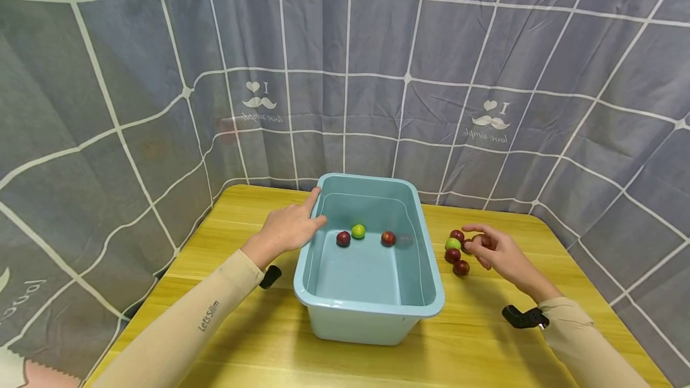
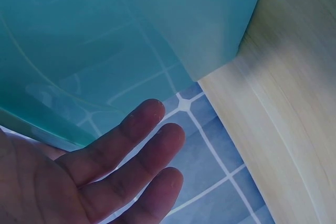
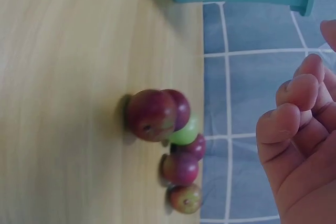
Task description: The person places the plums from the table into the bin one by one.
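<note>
My left hand (image 1: 288,226) rests on the left rim of a light blue plastic bin (image 1: 366,305), thumb over the inside. In the left wrist view three of its fingers (image 2: 152,153) extend loosely beside the bin's outer wall. Two dark red plums (image 1: 343,239) and a yellow-green fruit (image 1: 358,231) lie apart on the bin's floor. Right of the bin, my right hand (image 1: 498,253) hovers beside a cluster of several plums (image 1: 460,267) and one green fruit (image 1: 453,244). Its fingers are loosely bent and hold nothing; the right wrist view shows them apart from the plums (image 3: 150,115).
The bin stands in the middle of a yellow wood-grain table (image 1: 242,214). A grey curtain (image 1: 377,35) with white grid lines hangs behind and along both sides. Black wrist straps (image 1: 525,317) show at both sleeves.
</note>
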Tool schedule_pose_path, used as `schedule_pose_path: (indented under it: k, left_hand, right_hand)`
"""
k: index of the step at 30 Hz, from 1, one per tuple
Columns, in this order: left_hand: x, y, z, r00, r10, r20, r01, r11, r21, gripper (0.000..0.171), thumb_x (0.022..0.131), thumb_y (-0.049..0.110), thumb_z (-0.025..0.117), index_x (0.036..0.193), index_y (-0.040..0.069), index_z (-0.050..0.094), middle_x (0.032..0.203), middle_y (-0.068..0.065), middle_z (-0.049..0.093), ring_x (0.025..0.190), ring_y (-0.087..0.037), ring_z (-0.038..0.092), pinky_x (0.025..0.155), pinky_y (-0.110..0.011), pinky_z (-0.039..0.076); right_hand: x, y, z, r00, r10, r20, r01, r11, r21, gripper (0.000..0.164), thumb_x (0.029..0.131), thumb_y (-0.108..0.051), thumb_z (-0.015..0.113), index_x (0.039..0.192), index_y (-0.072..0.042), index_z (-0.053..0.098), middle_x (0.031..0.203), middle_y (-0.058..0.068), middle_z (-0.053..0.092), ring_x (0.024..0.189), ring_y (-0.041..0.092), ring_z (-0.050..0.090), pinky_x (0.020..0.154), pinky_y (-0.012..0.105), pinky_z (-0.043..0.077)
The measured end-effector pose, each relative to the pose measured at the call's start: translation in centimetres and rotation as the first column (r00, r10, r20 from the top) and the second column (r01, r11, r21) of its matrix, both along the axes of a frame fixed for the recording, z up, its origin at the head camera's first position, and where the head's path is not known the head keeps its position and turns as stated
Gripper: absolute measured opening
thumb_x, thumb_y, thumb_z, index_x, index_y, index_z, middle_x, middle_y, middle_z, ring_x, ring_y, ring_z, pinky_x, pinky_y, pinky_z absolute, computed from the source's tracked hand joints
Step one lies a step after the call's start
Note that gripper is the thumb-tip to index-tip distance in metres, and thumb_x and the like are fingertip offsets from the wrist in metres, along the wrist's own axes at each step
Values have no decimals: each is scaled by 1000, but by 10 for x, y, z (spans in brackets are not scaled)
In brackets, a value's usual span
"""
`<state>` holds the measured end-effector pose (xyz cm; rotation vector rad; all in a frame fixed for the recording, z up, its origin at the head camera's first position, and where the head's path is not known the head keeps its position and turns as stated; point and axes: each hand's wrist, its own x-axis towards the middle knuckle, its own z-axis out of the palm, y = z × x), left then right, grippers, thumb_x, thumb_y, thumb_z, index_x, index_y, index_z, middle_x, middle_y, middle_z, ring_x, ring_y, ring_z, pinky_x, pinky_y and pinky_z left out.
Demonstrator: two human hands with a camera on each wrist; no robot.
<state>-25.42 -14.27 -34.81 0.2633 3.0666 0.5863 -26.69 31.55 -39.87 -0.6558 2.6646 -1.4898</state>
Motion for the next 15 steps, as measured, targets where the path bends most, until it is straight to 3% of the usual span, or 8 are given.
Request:
schedule_pose_path:
  k: [8, 15]
  left_hand:
    - [0, 0, 1, 1000, 3, -2, -3, 1000, -7, 75, 99, 50, 39, 164, 22, 11, 106, -10, 70, 85, -25, 63, 59, -38, 43]
    - [0, 1, 0, 1000, 9, 13, -9, 1000, -4, 76, 100, 50, 39, 164, 24, 9, 98, -7, 69, 81, -24, 61, 59, -38, 42]
  right_hand:
    - [-2, 7, -19, 1000, -23, -10, 23, 1000, -9, 41, 100, -18, 63, 136, -3, 52, 69, 9, 51, 51, 24, 46, 48, 36, 40]
    - [-3, 11, -33, 999, -38, 19, 37, 999, 6, 45, 99, -20, 65, 137, -2, 51, 72, 6, 51, 52, 21, 46, 50, 32, 41]
